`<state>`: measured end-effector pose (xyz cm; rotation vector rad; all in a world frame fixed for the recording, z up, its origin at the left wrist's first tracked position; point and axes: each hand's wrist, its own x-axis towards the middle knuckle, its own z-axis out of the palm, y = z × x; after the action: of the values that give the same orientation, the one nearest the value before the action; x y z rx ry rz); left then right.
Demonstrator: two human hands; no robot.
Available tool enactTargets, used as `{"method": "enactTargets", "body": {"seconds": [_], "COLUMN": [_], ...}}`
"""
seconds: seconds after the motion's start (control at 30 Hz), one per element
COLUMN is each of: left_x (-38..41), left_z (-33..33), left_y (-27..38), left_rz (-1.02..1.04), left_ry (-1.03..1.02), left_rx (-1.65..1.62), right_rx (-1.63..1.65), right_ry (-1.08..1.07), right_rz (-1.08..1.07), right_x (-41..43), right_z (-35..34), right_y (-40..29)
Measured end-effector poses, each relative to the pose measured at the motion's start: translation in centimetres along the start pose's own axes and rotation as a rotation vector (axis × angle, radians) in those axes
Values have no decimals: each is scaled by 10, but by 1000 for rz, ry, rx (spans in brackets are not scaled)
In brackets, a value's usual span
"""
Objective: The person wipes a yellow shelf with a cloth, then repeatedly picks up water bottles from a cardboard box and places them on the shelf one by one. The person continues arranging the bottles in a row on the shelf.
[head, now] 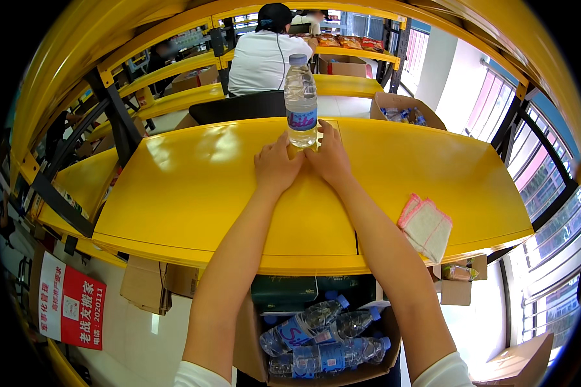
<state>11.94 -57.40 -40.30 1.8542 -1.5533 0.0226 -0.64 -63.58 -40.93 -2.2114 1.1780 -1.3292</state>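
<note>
A clear plastic water bottle (302, 99) with a blue cap and a blue label stands upright near the far edge of the yellow metal shelf (184, 193). My left hand (278, 163) rests on the shelf at the left of the bottle's base, fingers apart. On the other side, my right hand (330, 154) has its fingers raised beside the bottle. The two thumbs meet in front of the base. Whether any fingertip touches the bottle is hard to tell. A folded whitish cloth (428, 230) with pink edging lies at the shelf's near right edge.
Below the near edge, a cardboard box (252, 334) holds several water bottles (334, 358). Another open box with bottles (404, 113) stands beyond the shelf. A person in a white shirt (261, 60) sits ahead, near red food packets (351, 42). Black rack posts (118, 116) flank the shelf.
</note>
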Motion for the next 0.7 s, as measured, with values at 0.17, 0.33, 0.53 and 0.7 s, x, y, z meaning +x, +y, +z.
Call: {"method": "enactTargets", "body": {"seconds": [0.17, 0.33, 0.53, 0.7], "left_x": [0, 3, 2, 0], "left_z": [1, 5, 5, 1], "left_y": [-4, -5, -4, -6], "left_rz": [19, 30, 39, 33], "left_ry": [34, 40, 49, 45], "left_rx": [10, 6, 16, 15], "right_rx": [84, -14, 21, 42], "right_ry": [-39, -106, -61, -67], "right_rz": [94, 88, 79, 102], "right_x": [-1, 2, 1, -1], "right_z": [-1, -5, -4, -6], "right_y": [-6, -4, -4, -12]}}
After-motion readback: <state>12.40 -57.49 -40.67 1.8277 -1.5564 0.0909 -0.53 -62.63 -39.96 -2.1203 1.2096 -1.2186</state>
